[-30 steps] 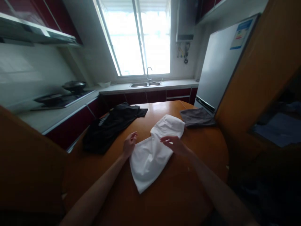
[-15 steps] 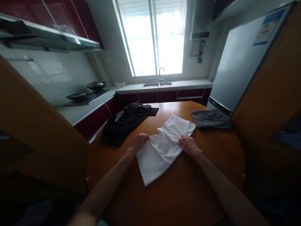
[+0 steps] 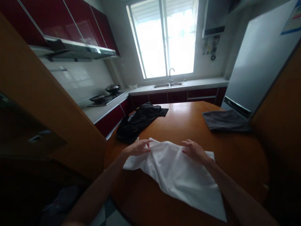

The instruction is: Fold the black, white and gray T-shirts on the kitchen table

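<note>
A white garment (image 3: 174, 169), wrinkled and spread out, lies across the near part of the wooden table; its exact kind I cannot make out. My left hand (image 3: 138, 147) rests at its upper left edge, fingers stretched out and thumb apart, touching the fabric. Over the upper right part is my right hand (image 3: 195, 152), its fingers bent and spread above the cloth. Part of the garment's right side is hidden behind my right hand and forearm.
A black short-sleeved garment (image 3: 141, 121) lies at the table's (image 3: 185, 122) left. On the right is a folded grey cloth (image 3: 225, 121), near the fridge (image 3: 256, 59). Beyond stand a sink (image 3: 162, 85) and a stove with pans (image 3: 97, 99).
The white garment has been turned and spread wider, its long edge now towards me on the right. Both hands have loosened their hold on it. The view has shifted left.
</note>
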{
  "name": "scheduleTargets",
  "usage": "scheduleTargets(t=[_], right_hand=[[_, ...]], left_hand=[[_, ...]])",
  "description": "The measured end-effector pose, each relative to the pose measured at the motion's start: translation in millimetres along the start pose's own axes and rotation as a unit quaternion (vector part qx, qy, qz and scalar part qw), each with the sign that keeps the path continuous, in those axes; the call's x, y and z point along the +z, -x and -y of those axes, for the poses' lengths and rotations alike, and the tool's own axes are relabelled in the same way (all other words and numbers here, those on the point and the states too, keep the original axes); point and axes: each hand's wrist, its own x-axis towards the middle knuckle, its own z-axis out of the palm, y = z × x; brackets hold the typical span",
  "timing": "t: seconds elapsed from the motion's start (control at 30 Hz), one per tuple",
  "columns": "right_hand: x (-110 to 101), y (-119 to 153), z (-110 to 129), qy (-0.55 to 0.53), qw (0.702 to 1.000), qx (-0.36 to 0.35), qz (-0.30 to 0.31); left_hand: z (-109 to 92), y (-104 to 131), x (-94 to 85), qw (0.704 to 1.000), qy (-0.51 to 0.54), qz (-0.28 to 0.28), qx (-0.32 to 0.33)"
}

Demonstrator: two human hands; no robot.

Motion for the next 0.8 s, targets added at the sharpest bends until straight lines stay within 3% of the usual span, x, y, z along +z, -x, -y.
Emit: scheduleTargets(t=[0.1, 0.23, 0.3, 0.4, 0.5, 0.63, 0.73, 0.8], right_hand=[[-5.0, -0.4, -6.5, 0.067, 0.996, 0.045, 0.022], [-9.7, 2.3, 6.9, 0.106, 0.994, 0.022, -0.014], [-12.7, 3.6, 13.5, 0.108, 0.994, 0.000, -0.035], [-18.3, 5.4, 17.3, 0.070, 0.996, -0.025, -0.055], [-22.8, 7.2, 19.0, 0.017, 0.993, -0.055, -0.099], [-19.7, 9.9, 29.6, -0.141, 0.972, -0.102, -0.158], [-9.7, 11.6, 40.1, -0.319, 0.933, -0.133, -0.103], [-3.2, 10.6, 40.7, -0.384, 0.910, -0.144, -0.062]], left_hand=[[-22.1, -7.7, 7.9, 0.999, -0.009, 0.038, 0.007], [-47.9, -14.0, 0.6, 0.996, 0.020, 0.051, 0.065], [-56.7, -12.7, -4.1, 0.993, 0.091, 0.019, 0.073], [-64.0, -9.0, -2.4, 0.964, 0.264, -0.011, 0.015], [-71.2, -8.1, 7.8, 0.939, 0.344, 0.003, -0.026], [-95.6, -8.7, 23.1, 0.970, 0.242, -0.003, -0.004], [-121.3, -8.3, 35.8, 0.981, 0.177, 0.035, 0.073], [-132.8, -13.0, 40.4, 0.979, 0.158, 0.076, 0.108]])
